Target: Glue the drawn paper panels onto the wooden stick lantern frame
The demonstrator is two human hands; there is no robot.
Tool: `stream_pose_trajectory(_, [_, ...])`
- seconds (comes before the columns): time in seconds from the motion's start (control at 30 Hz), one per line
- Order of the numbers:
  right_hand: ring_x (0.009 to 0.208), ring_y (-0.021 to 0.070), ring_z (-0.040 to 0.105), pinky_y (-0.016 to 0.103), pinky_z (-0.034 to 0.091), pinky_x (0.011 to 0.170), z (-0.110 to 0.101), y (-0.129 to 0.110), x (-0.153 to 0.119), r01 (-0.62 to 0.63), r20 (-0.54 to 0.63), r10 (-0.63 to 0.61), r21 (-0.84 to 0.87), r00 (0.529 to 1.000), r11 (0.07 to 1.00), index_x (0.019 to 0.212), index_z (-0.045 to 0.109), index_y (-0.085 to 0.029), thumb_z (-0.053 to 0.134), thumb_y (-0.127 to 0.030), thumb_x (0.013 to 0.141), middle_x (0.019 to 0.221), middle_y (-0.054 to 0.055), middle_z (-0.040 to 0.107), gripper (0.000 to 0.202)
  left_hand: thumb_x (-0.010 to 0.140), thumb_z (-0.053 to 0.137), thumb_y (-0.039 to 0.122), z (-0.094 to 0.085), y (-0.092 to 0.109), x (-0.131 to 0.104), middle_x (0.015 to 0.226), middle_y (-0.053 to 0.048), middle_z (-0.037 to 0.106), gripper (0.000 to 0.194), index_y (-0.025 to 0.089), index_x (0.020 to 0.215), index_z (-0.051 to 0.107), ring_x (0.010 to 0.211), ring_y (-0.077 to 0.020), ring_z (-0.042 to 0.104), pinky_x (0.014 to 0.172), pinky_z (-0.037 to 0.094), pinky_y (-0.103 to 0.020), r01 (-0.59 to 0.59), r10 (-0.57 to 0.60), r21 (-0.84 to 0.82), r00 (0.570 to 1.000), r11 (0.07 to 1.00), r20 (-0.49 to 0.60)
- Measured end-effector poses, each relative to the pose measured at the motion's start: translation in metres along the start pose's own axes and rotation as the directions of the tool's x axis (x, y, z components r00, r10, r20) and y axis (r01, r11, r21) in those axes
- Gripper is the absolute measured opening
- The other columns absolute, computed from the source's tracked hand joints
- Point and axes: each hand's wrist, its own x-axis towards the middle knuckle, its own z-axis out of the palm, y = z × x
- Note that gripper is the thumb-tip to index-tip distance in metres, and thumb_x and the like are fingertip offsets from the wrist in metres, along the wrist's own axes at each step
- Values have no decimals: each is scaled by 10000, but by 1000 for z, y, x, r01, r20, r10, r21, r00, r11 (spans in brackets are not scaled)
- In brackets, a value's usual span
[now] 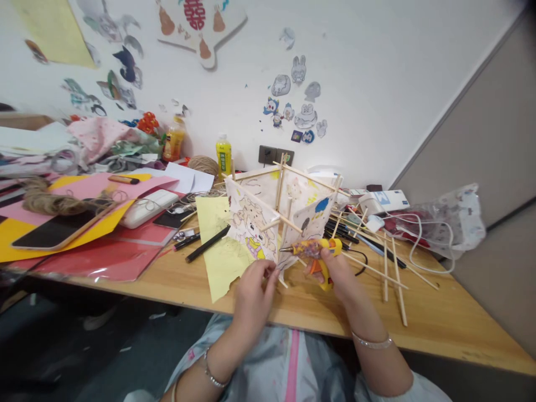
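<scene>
On my monitor I see off-white panels with cartoon drawings on the stick-and-paper frame [247,215]; before it, a yellow hot-glue gun [310,247] with orange trigger [317,266]; left, pale-yellow paper [221,271].

We are gripping a yellow glue gun [309,249] in our right hand [337,269], and its nozzle is pointing at the near corner of a stick-and-paper frame [245,215]. Our left hand [252,287] is bending its fingers in at that corner's lower end; we are not seeing clearly what they are pinching. A torn yellow sheet [220,274] is lying beside the frame, a black pen [208,244] crossing it. Loose sticks [386,273] are lying rightward, and two bottles [223,157] are standing by the wall.
</scene>
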Motion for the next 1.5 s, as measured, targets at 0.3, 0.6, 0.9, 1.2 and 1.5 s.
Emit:
stream_pose_trajectory(0.3, [356,82,416,194,293,326,-6,7,0,1,-19,-1,-19,1000,1000,910,633,-171,560,-695,739,560,22,652,556,881,500,224,0,-2,0,781,-6,611,65,195,844,546,737,-145,587,661,451,-253,2,-2,-3,1000,1000,-2])
stream_pose_trajectory(0.6, [394,104,488,189,313,326,-6,7,1,21,27,-19,-62,999,998,902,648,-172,580,-657,748,572,36,654,514,876,505,212,1,-2,0,780,-5,612,58,196,846,551,733,-144,586,664,457,-254,-6,6,-3,1000,1000,-2])
stream_pose_trajectory(0.9, [363,83,429,196,316,313,-10,17,-7,-55,-101,37,-186,994,981,767,621,-167,658,-653,649,556,2,604,502,869,502,204,-4,-2,0,808,-16,623,53,202,866,554,764,-155,602,685,484,-268,-35,35,8,999,999,6])
stream_pose_trajectory(1.2, [389,106,431,219,321,349,-16,11,-19,25,-108,-39,-123,993,992,799,646,-176,596,-657,711,547,29,632,491,866,524,191,-5,-4,-4,842,-22,620,34,201,891,546,788,-152,598,699,488,-267,-87,87,31,996,996,-6])
stream_pose_trajectory(1.5, [364,101,423,226,330,341,-4,9,-36,196,-340,-222,-109,914,975,840,655,-171,593,-669,721,577,37,666,516,878,514,201,-29,24,32,823,-54,622,66,179,940,519,782,-186,584,696,458,-309,-391,450,352,887,851,-101])
